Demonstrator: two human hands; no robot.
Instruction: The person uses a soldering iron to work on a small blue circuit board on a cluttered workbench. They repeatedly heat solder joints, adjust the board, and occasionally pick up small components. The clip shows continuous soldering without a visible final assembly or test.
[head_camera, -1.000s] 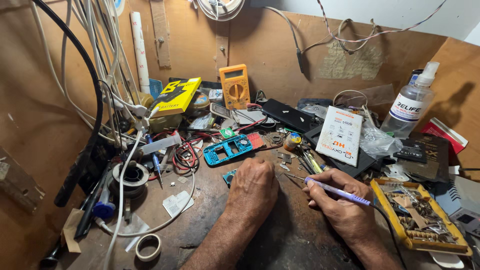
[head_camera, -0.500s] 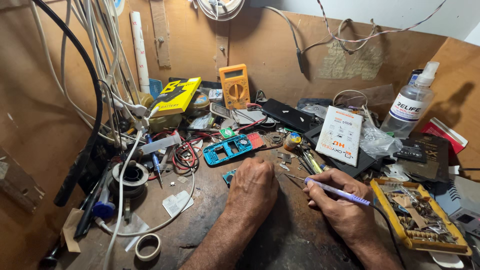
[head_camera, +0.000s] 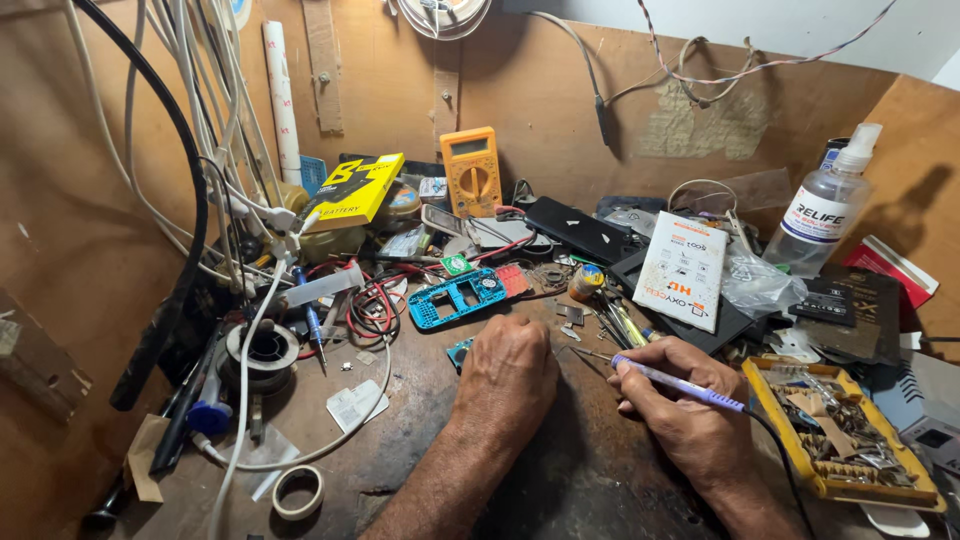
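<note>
The right hand (head_camera: 685, 405) is closed in a pen grip around a slim purple soldering iron (head_camera: 678, 383), whose metal tip points toward the left hand and hovers just off its knuckles; a dark cord runs back from the iron's rear end along the wrist. The left hand (head_camera: 507, 372) lies palm down on the worn wooden bench (head_camera: 420, 440), fingers curled and pressed onto something small beneath them. What it pins down is hidden, apart from a sliver of blue-green edge (head_camera: 461, 352) showing at the thumb side.

Just beyond the left hand's fingertips lies a blue phone frame (head_camera: 455, 298), with a tangle of red and black leads (head_camera: 375, 305) farther out to its left. Ahead of the gap between the two hands stands a small round pot (head_camera: 586, 283) among tweezers and loose metal bits. Beyond the right hand's knuckles a white printed card package (head_camera: 682, 270) leans on a dark phone body (head_camera: 580, 232). To the right hand's outer side sits a yellow tray (head_camera: 775, 432) filled with screws and scraps, touching nothing the hand holds. Farther off that way stands a clear spray bottle (head_camera: 828, 205).

Well past the left hand, against the back board, stand an orange multimeter (head_camera: 471, 170) and a yellow box (head_camera: 352, 190). Out to the left hand's far side a spool of solder wire (head_camera: 262, 352) rests under hanging white cables (head_camera: 215, 150), and nearer the person a roll of tape (head_camera: 299, 491) lies flat.
</note>
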